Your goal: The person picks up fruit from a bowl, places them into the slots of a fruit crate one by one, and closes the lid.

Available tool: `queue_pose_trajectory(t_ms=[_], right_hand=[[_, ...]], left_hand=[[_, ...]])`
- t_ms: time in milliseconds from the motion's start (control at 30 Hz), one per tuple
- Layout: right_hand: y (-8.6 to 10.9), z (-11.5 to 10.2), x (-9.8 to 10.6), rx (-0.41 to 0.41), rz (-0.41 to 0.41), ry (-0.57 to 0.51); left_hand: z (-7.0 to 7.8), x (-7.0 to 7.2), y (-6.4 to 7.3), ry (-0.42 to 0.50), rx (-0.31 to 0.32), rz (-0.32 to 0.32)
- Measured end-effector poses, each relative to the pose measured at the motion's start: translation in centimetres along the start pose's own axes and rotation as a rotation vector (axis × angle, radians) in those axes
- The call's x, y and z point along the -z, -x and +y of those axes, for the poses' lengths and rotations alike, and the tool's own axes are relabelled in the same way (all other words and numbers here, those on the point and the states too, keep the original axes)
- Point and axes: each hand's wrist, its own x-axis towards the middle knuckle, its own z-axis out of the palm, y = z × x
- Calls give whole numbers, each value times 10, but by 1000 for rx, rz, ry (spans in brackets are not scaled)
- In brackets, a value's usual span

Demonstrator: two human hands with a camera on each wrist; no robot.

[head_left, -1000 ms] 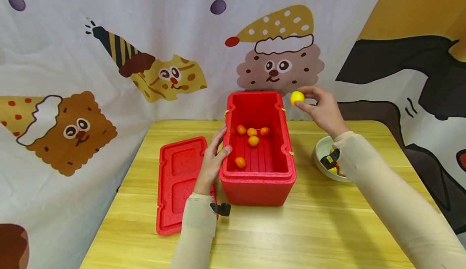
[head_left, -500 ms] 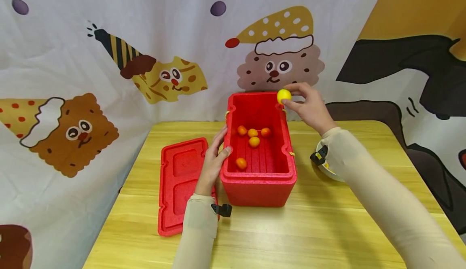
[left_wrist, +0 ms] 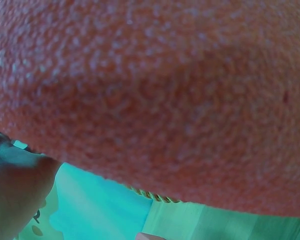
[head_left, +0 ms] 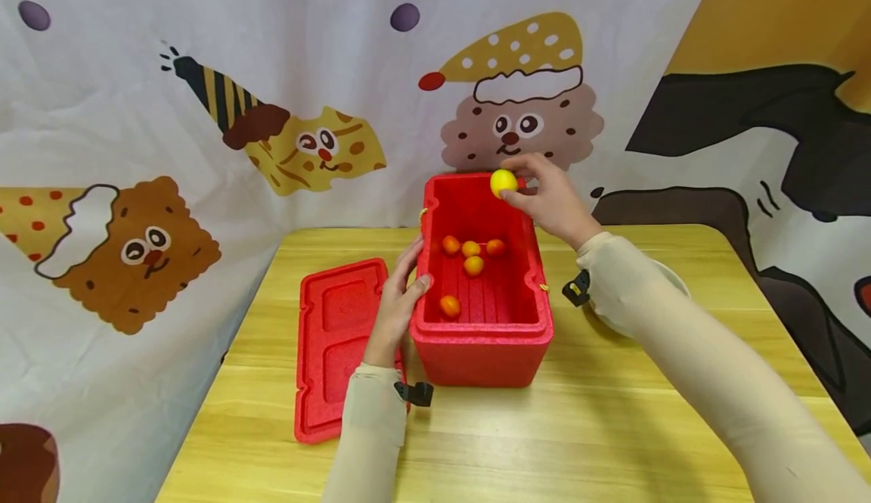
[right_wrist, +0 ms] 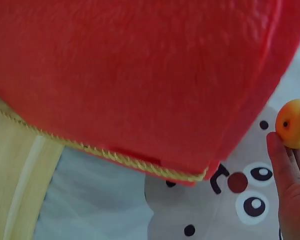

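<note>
My right hand (head_left: 554, 200) pinches a small round yellow fruit (head_left: 503, 183) between thumb and fingertips, over the far right part of a red foam box (head_left: 469, 355). In the right wrist view the same fruit (right_wrist: 294, 124) looks yellow-orange with a dark spot. The box stands lidless, with several small orange fruits (head_left: 473, 265) scattered on its ribbed floor. At the box's left side my left hand (head_left: 395, 306) holds the wall, thumb on the rim and fingers along the outside. The left wrist view is mostly filled by the box wall (left_wrist: 155, 110).
A red lid (head_left: 343, 348) lies flat on the wooden table (head_left: 476, 442) left of the box. On the right, a pale bowl (head_left: 674, 276) is mostly covered by my right forearm. Yellow cord (right_wrist: 120, 159) runs along the box's side. A printed cloth (head_left: 327, 26) hangs behind.
My right hand has carried the yellow fruit leftward, from right of the box to above its far part. The forearm now covers more of the bowl. My left hand has stayed on the box.
</note>
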Motion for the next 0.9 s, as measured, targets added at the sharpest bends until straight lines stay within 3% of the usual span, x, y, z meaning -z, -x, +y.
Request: queue_pose_trajectory(t_ms=[200,433,533,700,900], right_hand=[[-2,-4,-10,-3,-28,-9],[-4,-7,-18,-25,-76,-8],[-6,-7,-20,-30,-108,-27],[-7,-7,-24,-23,-146,-19],[-6,-5,-27,-15,-172,9]], left_hand=[[-1,1,-1,-12,0,-2],[-29,7,-5,14,-10,9],[-34,7,-5,5,-25,21],[-36,7,-6,9,-41,23],[-26,6,-5,21,6,13]])
